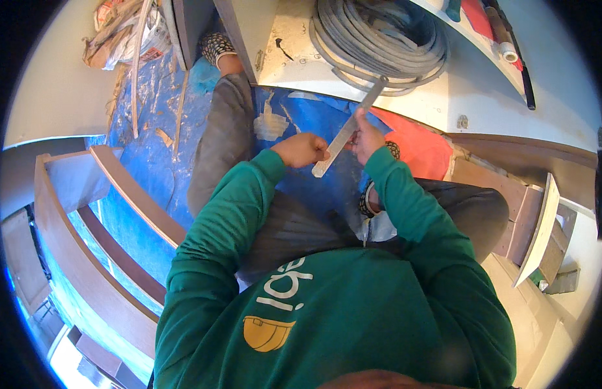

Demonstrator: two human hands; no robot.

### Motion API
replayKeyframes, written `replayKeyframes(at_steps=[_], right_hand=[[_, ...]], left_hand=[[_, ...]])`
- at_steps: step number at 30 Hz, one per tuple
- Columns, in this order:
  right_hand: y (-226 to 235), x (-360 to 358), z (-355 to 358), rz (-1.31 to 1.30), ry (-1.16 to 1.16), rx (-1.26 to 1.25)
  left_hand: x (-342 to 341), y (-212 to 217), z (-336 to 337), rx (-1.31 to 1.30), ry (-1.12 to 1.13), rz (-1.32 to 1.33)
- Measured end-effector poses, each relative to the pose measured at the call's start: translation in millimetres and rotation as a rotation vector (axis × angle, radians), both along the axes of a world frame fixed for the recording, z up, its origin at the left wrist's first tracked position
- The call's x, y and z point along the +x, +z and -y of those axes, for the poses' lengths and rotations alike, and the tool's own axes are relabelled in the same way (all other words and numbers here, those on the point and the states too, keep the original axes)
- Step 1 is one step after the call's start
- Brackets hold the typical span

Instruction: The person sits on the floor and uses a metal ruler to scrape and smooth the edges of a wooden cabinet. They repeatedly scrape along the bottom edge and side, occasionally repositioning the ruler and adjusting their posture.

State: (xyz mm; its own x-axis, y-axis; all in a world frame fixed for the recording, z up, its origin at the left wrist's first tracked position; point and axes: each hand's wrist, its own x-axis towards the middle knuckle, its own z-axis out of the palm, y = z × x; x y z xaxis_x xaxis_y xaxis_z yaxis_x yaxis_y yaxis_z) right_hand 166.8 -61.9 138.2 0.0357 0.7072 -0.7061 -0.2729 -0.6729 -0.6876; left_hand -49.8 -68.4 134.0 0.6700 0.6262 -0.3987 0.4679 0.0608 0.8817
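A long, flat grey strip slants in front of me, its lower end near my lap and its upper end by the coiled hose. I cannot tell just what it is. My right hand grips it around the middle, thumb along its face. Near the lower end, my left hand is closed, with its curled fingertips pinching the strip's edge. Both arms are in green sleeves. My legs in dark trousers are bent on the floor around the work.
A coil of grey hose lies on a pale board ahead. Blue sheeting and a red sheet cover the floor. Curved wooden frame pieces stand at left. A shelf at upper right carries a roller. Plastic bags lie far left.
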Motion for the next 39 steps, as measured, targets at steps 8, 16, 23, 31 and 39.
replayKeyframes(at_steps=[8,16,23,31,39], right_hand=[[-51,78,19,0.407,0.501,-0.108],[8,51,2,-0.380,0.182,0.043],[-44,44,-10,-0.226,-0.310,0.112],[-138,99,-26,0.692,-0.299,-0.135],[-137,75,-18,1.048,-0.069,0.037]], left_hand=[[-5,12,-10,-0.025,0.050,0.006],[-7,-2,1,-0.107,-0.074,-0.030],[3,-13,6,-0.025,-0.236,-0.146],[-4,-3,9,0.066,-0.126,-0.190],[-5,-4,12,0.101,-0.097,-0.178]])
